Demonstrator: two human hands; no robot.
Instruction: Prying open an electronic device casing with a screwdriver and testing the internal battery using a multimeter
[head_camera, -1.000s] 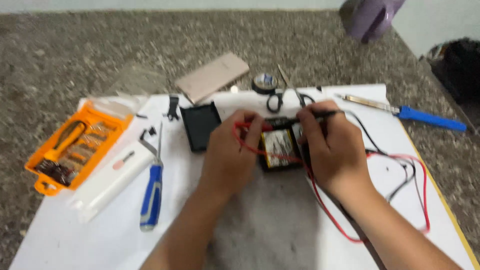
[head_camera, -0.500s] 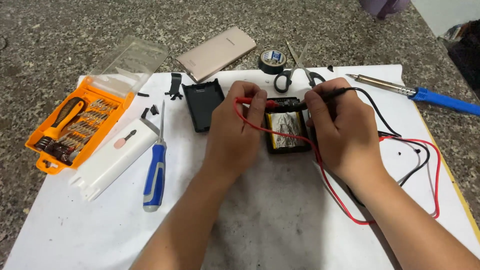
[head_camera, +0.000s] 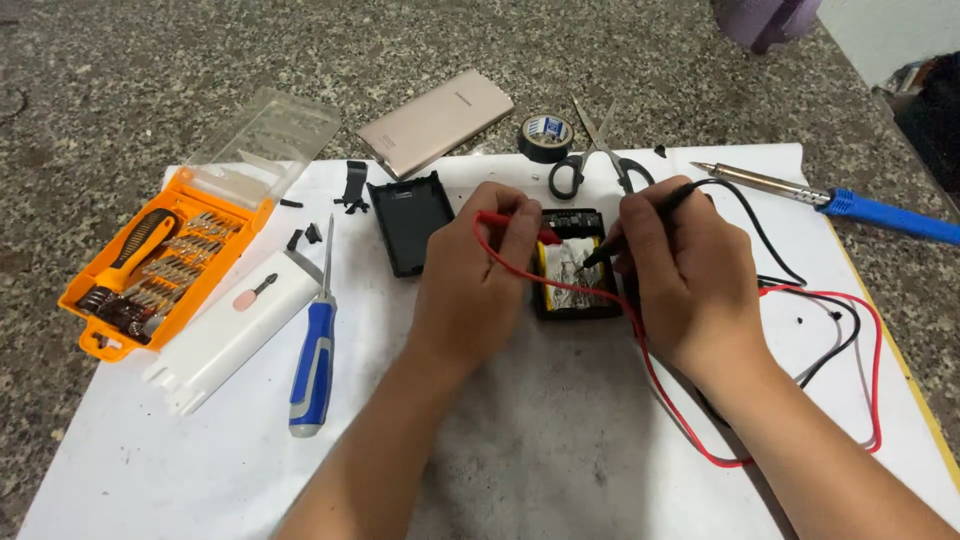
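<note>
Probing step in hand, judging by the leads: both probe tips down on the small opened black device with silvery wrapped cell (head_camera: 578, 280), mid-sheet on the white paper sheet (head_camera: 560, 450) covering the speckled grey stone bench (head_camera: 150, 90).

Left hand (head_camera: 470, 290): fingers clamped on the red probe (head_camera: 510, 222), tip aimed right at the far-left corner of the device. Right hand (head_camera: 685, 275): fingers clamped on the black probe (head_camera: 640, 225), tip angled down-left onto the cell area. Exact contact points too small to tell. Red and black leads (head_camera: 850, 330) looping off right; meter itself not in view.

Next move likely calls for steady tips on separate contacts, no bridging between them, plus a look at the meter.

Containers:
- Orange plastic bit case (head_camera: 160, 265), far left, clear hinged lid (head_camera: 265, 135) flipped open away. Holds a black-and-orange driver handle (head_camera: 135, 245) and rows of metal bits.
- Removed black back cover (head_camera: 412, 220), just left of the device, hollow side up, nothing inside.

Around: white rectangular plastic block (head_camera: 235, 330), blue-handled screwdriver (head_camera: 315, 345), gold slab-shaped power bank (head_camera: 435, 122), blue-handled soldering iron (head_camera: 840, 200), scissors (head_camera: 595, 160), black tape roll (head_camera: 546, 136).
</note>
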